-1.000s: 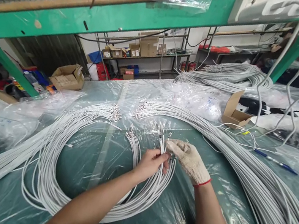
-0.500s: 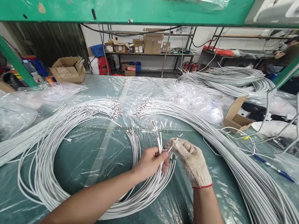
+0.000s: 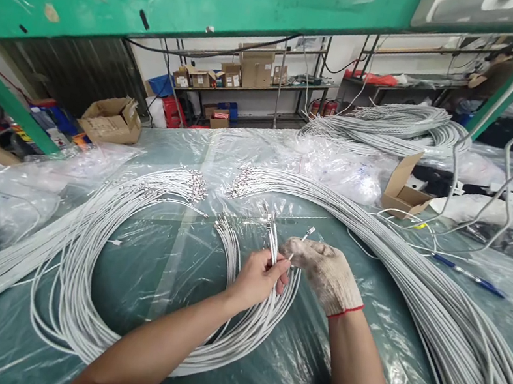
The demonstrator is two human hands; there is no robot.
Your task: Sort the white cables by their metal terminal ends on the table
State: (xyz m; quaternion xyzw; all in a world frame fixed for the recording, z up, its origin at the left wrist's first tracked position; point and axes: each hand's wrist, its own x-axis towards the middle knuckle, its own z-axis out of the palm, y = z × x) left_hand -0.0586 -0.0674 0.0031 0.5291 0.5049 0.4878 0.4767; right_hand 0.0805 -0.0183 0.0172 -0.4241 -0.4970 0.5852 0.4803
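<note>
My bare left hand (image 3: 258,278) is closed around several white cables (image 3: 274,238), whose metal-tipped ends stick up above the fingers. My right hand (image 3: 322,270), in a knitted glove with a red cuff, pinches a single white cable (image 3: 305,235) close to its metal end terminal, just right of the left hand. Below both hands, a looped bundle of white cables (image 3: 111,342) curves across the plastic-covered table (image 3: 167,249). Its other tipped ends (image 3: 226,223) lie to the left of my left hand. Where the pinched cable runs below the fingers is partly hidden.
A thick bundle of white cables (image 3: 402,264) sweeps down the right side. Another bundle (image 3: 29,244) spreads along the left. A blue pen (image 3: 467,275), a small open carton (image 3: 402,194) and a cable coil (image 3: 387,126) lie farther right and back. A green beam (image 3: 194,6) crosses overhead.
My right fingers have shifted slightly on the single cable, and its metal end now points up more visibly. The left hand keeps its hold. Another person has come into view at upper right.
</note>
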